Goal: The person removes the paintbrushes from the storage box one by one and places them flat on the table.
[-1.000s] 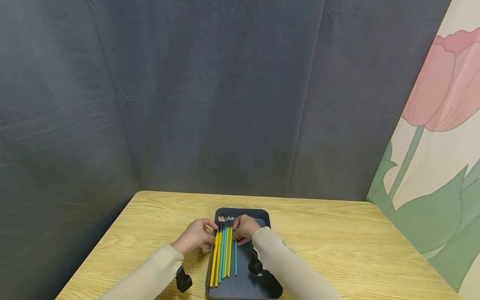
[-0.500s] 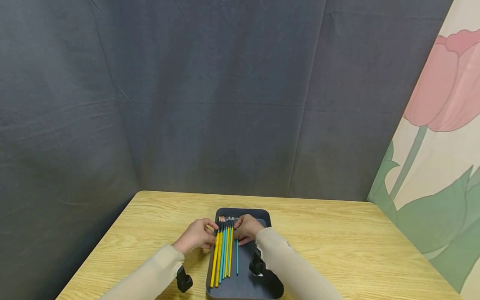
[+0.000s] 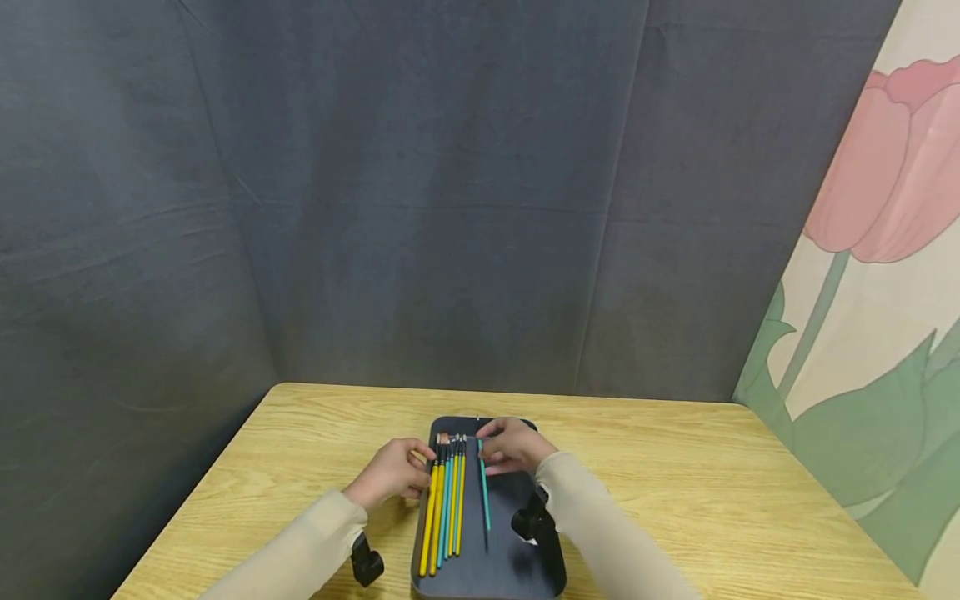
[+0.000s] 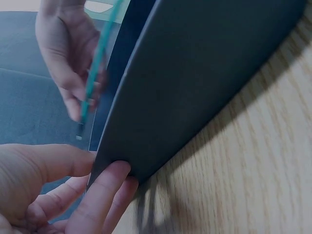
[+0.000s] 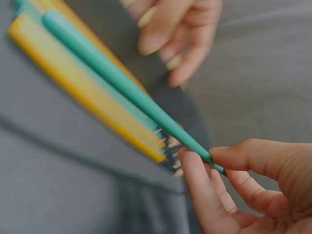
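Note:
A dark grey tray (image 3: 491, 577) lies on the table, bearing a row of yellow and teal paintbrushes (image 3: 430, 525) along its left side, bristle ends toward the back. My left hand (image 3: 392, 472) pinches the tray's left wall (image 4: 185, 87) between thumb and fingers. With thumb and fingertips, my right hand (image 3: 517, 447) pinches a teal paintbrush (image 3: 484, 496) near its bristle end. That paintbrush is raised over the tray, its handle pointing toward me, apart from the row. In the right wrist view its handle (image 5: 117, 87) passes in front of the other paintbrushes.
The tray stands near the front of a light wooden table (image 3: 675, 483). Behind the table hangs a dark grey curtain (image 3: 450, 208). A tulip-patterned cloth (image 3: 885, 333) hangs at the right. Each wrist wears a black camera mount.
My right hand has lifted a teal paintbrush from beside the row and moved it right and away from me. My left hand has stayed at the tray's wall.

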Demonstrator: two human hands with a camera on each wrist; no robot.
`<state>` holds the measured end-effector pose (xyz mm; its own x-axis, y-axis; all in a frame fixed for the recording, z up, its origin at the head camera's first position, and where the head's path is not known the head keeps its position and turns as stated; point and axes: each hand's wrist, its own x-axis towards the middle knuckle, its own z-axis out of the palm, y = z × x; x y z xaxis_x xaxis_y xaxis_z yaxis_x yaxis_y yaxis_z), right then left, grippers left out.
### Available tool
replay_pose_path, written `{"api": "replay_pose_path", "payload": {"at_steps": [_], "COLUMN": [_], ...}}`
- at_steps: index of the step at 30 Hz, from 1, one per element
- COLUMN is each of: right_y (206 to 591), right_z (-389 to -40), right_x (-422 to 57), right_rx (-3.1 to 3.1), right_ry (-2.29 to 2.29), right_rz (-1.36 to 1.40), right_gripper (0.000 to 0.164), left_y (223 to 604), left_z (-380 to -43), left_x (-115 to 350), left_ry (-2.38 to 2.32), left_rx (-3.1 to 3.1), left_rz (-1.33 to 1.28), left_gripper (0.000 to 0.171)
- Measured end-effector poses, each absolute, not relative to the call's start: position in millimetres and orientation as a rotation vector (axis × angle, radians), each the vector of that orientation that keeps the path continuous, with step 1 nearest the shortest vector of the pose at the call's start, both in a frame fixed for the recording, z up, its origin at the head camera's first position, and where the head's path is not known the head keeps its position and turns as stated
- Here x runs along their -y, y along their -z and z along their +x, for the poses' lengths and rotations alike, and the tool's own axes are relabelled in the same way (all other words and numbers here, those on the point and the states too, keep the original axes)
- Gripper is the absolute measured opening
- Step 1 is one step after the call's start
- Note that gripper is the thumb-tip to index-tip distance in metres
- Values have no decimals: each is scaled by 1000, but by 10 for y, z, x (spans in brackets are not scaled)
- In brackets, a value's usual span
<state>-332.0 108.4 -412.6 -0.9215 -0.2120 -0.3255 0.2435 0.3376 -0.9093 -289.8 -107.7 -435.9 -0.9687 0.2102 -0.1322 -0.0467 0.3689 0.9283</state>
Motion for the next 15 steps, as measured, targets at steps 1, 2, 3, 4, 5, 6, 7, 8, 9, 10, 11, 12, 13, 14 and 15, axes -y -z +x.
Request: {"api": "replay_pose_path", "payload": {"at_steps": [1, 2, 3, 4, 5, 6, 7, 8, 9, 10, 11, 12, 13, 14, 15], "right_y": [4093, 4061, 4032, 4002, 3972, 3947, 3922, 3898, 3877, 3854, 3831, 3805, 3787, 3771, 3758], "right_z": [-3323, -3326, -3330, -3328, -3328, -3328, -3323, -3317, -3311, -3302, -3294, -3278, -3266, -3255, -3242], "right_x": [-1101, -1118, -1139, -1162, -1188, -1218, -1252, -1290, -1332, -1378, -1425, -1475, -1532, -1588, -1645], "right_rx": [-2204, -2187, -2175, -2168, -2156, -2146, -2137, -2128, -2118, -2111, -2104, -2102, -2106, -2108, -2115], "right_ry": [1641, 1674, 1702, 1727, 1754, 1776, 1791, 1806, 1819, 1829, 1836, 1840, 1844, 1852, 1855], "right_rz": [15, 2, -10, -24, -41, -54, -67, -83, -98, -113, -125, -134, -143, -150, -154], "right_gripper": [34, 34, 34, 34, 35, 35, 36, 37, 37, 37, 38, 38, 39, 40, 40], "left_y": [4360, 4368, 4368, 4373, 4371, 4373, 4372, 4373, 4370, 4372, 4368, 4371, 4373, 4375, 4375], "left_z": [-2899, -2902, -2901, -2902, -2899, -2897, -2895, -2892, -2888, -2887, -2884, -2883, -2885, -2887, -2888], "left_x": [1083, 1088, 1092, 1095, 1095, 1094, 1092, 1088, 1084, 1079, 1074, 1070, 1066, 1064, 1063], "left_ry": [-1644, -1646, -1648, -1651, -1652, -1653, -1655, -1656, -1658, -1660, -1661, -1663, -1666, -1666, -1669], "left_rx": [-2401, -2399, -2399, -2399, -2398, -2398, -2394, -2392, -2390, -2389, -2387, -2386, -2381, -2378, -2375], "left_rz": [151, 154, 158, 159, 159, 159, 156, 156, 156, 158, 161, 164, 172, 181, 185], "left_gripper": [37, 37, 37, 37, 37, 37, 38, 38, 38, 38, 39, 39, 39, 39, 39]}}
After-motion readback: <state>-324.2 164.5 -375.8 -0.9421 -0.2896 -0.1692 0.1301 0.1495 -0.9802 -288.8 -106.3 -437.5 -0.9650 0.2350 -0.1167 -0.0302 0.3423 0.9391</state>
